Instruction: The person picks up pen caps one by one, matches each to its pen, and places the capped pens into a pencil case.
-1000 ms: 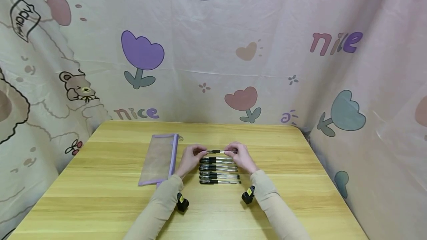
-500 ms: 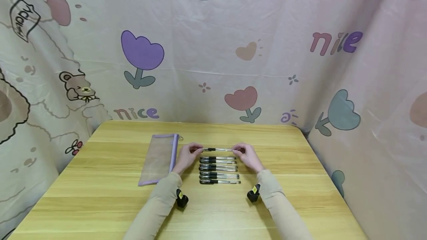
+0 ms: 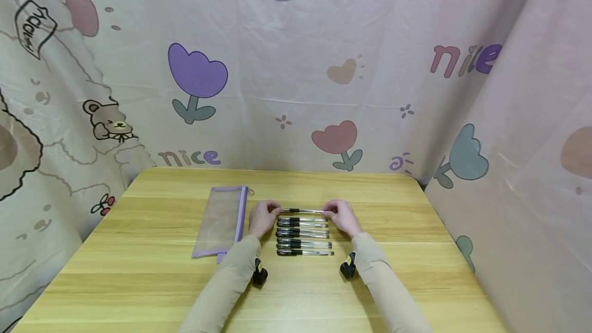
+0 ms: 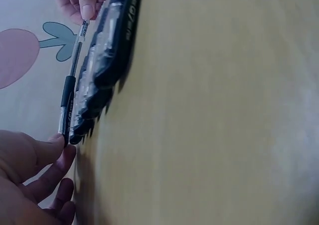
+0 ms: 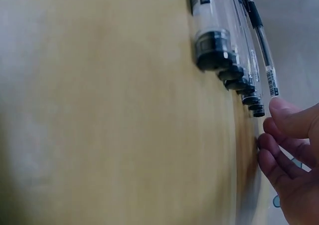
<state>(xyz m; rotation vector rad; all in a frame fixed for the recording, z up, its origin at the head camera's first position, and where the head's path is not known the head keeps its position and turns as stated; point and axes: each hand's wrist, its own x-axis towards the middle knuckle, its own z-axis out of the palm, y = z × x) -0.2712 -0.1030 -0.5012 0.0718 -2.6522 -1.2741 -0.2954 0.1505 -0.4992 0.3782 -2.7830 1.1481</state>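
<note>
Between my two hands a slim clear pen with a black grip (image 3: 302,211) lies crosswise, beyond a row of similar pens (image 3: 302,233). My left hand (image 3: 263,218) pinches its black cap end between thumb and forefinger. At the other end, my right hand (image 3: 343,218) pinches the tip with thumb and fingers. The left wrist view shows the held pen (image 4: 69,90) beside the row, slightly raised. In the right wrist view, the thumb of my right hand (image 5: 294,135) covers the pen's end.
A mesh zip pouch with purple edging (image 3: 241,215) lies flat to the left of the pens, partly beside my left forearm. The wooden table (image 3: 139,271) is bordered by a printed curtain (image 3: 277,137) at the back and sides.
My right hand has shifted right to the pen's end, uncovering more of it. The pen rose a little away from the row, then came back down towards it.
</note>
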